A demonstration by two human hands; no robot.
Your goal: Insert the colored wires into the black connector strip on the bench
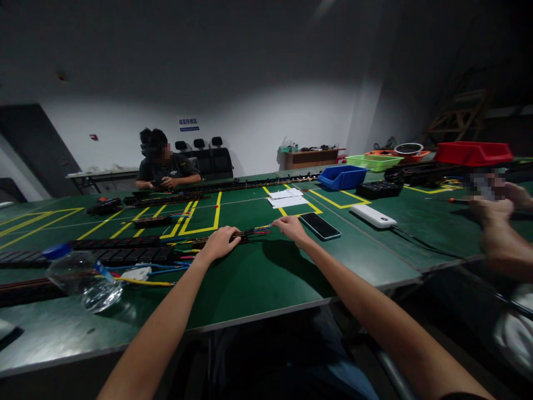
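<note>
A dark, narrow cable chain (245, 236) lies on the green table, with coloured wires (262, 229) coming out of its right end. My left hand (220, 243) is laid over this chain, fingers curled round it and pressing it to the tabletop. With fingertips pinched together, my right hand (291, 229) holds the tip of a wire at the bundle's right end. Just right of that hand lies a phone (320, 226). Black segmented cable chains (125, 254) with blue, yellow and red wires at their ends lie left of my left hand.
A water bottle (85, 278) leans at the left front. White papers (287, 198), a blue bin (342, 176), a white power bank (373, 216) with a cable and a red bin (473, 154) occupy the right. One person (166, 166) sits opposite; another's hands (495, 205) are at right.
</note>
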